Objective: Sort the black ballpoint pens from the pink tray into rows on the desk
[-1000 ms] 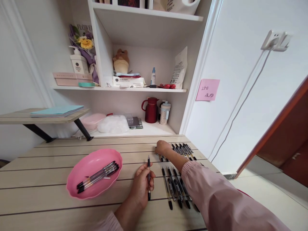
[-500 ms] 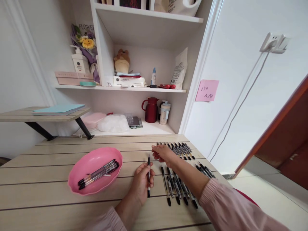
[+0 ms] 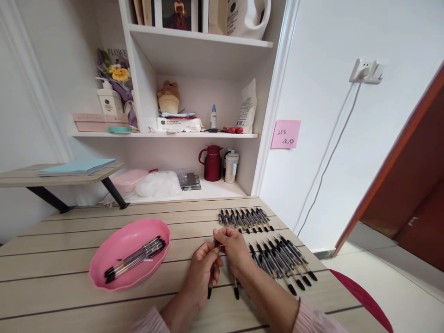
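1. The left hand is curled closed around a black pen. The pen's top points to twelve o'clock.
2. The right hand, at two o'clock from the left hand, pinches the pen's top end. Its fingers hide the tip.
3. A pink bowl with a few pens inside sits on the desk, at nine o'clock from the left hand.
4. From the right hand, the back row of pens lies at one o'clock, and the front row at three.
5. One more pen peeks out at six o'clock, partly hidden.
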The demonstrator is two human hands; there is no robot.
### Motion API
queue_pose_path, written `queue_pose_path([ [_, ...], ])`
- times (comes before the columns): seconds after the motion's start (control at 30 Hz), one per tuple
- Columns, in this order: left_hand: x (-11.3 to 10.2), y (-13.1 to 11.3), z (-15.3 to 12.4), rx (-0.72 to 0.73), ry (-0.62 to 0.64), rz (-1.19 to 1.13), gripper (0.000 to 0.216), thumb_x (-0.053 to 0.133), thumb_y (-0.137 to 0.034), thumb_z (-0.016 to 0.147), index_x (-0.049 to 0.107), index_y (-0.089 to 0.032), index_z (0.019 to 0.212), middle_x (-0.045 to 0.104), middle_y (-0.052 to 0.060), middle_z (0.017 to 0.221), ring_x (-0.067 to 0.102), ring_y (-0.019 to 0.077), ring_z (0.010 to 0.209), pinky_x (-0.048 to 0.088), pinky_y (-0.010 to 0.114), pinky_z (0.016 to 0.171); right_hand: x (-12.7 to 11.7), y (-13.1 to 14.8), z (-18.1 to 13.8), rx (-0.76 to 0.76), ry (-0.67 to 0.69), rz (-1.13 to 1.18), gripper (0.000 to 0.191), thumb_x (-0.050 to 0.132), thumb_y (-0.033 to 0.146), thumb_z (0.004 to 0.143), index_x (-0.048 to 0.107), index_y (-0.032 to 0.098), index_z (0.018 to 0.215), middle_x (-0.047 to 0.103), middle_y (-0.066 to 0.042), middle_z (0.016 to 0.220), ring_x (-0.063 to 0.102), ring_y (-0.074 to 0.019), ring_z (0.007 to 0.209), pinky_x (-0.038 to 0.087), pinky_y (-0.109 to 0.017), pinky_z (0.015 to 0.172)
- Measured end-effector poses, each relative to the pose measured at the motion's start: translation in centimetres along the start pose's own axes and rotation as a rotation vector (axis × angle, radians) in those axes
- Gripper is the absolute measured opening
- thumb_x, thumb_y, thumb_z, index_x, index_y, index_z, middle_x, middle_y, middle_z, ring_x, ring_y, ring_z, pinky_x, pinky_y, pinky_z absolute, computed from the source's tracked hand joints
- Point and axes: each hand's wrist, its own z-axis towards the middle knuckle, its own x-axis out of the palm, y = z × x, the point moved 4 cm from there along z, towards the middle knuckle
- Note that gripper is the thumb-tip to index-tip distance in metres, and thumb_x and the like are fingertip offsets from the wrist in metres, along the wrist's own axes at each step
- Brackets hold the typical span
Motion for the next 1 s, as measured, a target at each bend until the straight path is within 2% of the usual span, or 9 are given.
queue_pose_path([
  [0.2, 0.25, -0.42, -0.12, 0.015, 0.033, -0.01, 0.02, 0.055, -0.036, 0.072, 0.049, -0.018, 0.079, 0.049, -0.007, 0.053, 0.03, 0.0009, 0.028, 0.014, 0.015, 0.029, 0.08, 0.83, -0.48, 0.121, 0.086, 0.08, 0.033, 0.068, 0.045, 0.055, 0.055, 0.015, 0.064, 0.058, 0.001, 0.06, 0.042, -0.0057, 0.044, 0.033, -0.02, 0.046],
  [0.3, 0.3, -0.33, -0.15, 0.006, 0.037, 0.001, 0.02, 0.053, -0.036, 0.073, 0.05, -0.018, 0.08, 0.048, -0.007, 0.054, 0.03, 0.0008, 0.028, 0.014, 0.015, 0.029, -0.22, 0.8, -0.34, 0.132, 0.087, 0.037, 0.038, 0.066, 0.051, 0.057, 0.05, 0.017, 0.06, 0.051, 0.004, 0.048, 0.04, -0.0059, 0.041, 0.031, -0.02, 0.044],
  [0.37, 0.27, -0.2, -0.16, -0.004, 0.035, 0.004, 0.02, 0.054, -0.037, 0.073, 0.049, -0.018, 0.08, 0.048, -0.007, 0.054, 0.03, 0.0009, 0.028, 0.014, 0.015, 0.029, -0.43, 0.76, -0.16, 0.11, 0.101, -0.001, 0.04, 0.069, 0.05, 0.054, 0.047, 0.017, 0.055, 0.046, 0.006, 0.043, 0.037, -0.0053, 0.039, 0.03, -0.02, 0.044],
  [0.47, 0.2, -0.06, -0.14, -0.01, 0.028, -0.007, 0.02, 0.054, -0.036, 0.073, 0.047, -0.019, 0.078, 0.049, -0.007, 0.055, 0.03, 0.0008, 0.029, 0.013, 0.014, 0.03, -0.64, 0.72, -0.04, 0.109, 0.11, 0.015, 0.04, 0.072, 0.048, 0.05, 0.052, 0.015, 0.06, 0.053, 0.004, 0.051, 0.041, -0.0055, 0.043, 0.034, -0.021, 0.048],
  [0.53, 0.12, -0.02, -0.1, -0.007, 0.018, -0.017, 0.02, 0.055, -0.036, 0.073, 0.047, -0.019, 0.078, 0.049, -0.007, 0.055, 0.03, 0.0007, 0.03, 0.014, 0.014, 0.03, -0.66, 0.63, -0.04, 0.135, 0.125, 0.016, 0.041, 0.069, 0.051, 0.053, 0.054, 0.015, 0.066, 0.056, 0.003, 0.055, 0.044, -0.0062, 0.046, 0.035, -0.021, 0.05],
  [0.67, -0.03, 0.2, 0.0, -0.023, 0.007, -0.025, 0.022, 0.056, -0.037, 0.071, 0.047, -0.018, 0.077, 0.049, -0.007, 0.054, 0.03, 0.0007, 0.029, 0.014, 0.014, 0.031, -0.7, 0.38, 0.04, 0.136, 0.155, -0.065, 0.041, 0.067, 0.052, 0.055, 0.049, 0.016, 0.058, 0.049, 0.005, 0.044, 0.041, -0.0061, 0.041, 0.033, -0.021, 0.048],
  [0.83, -0.15, 0.29, 0.07, -0.019, 0.008, -0.033, 0.021, 0.055, -0.037, 0.072, 0.048, -0.018, 0.076, 0.049, -0.006, 0.055, 0.031, 0.0006, 0.03, 0.015, 0.015, 0.031, -0.59, 0.26, 0.01, 0.142, 0.191, -0.02, 0.04, 0.066, 0.052, 0.056, 0.054, 0.016, 0.067, 0.056, 0.004, 0.055, 0.042, -0.0057, 0.042, 0.036, -0.022, 0.049],
  [1.0, -0.08, 0.31, 0.03, -0.036, 0.009, -0.022, 0.025, 0.058, -0.04, 0.069, 0.049, -0.018, 0.077, 0.05, -0.007, 0.053, 0.031, 0.0009, 0.029, 0.013, 0.015, 0.03, -0.5, 0.44, -0.08, 0.129, 0.193, -0.063, 0.039, 0.068, 0.05, 0.055, 0.05, 0.016, 0.058, 0.049, 0.006, 0.043, 0.037, -0.0051, 0.037, 0.032, -0.021, 0.046],
])
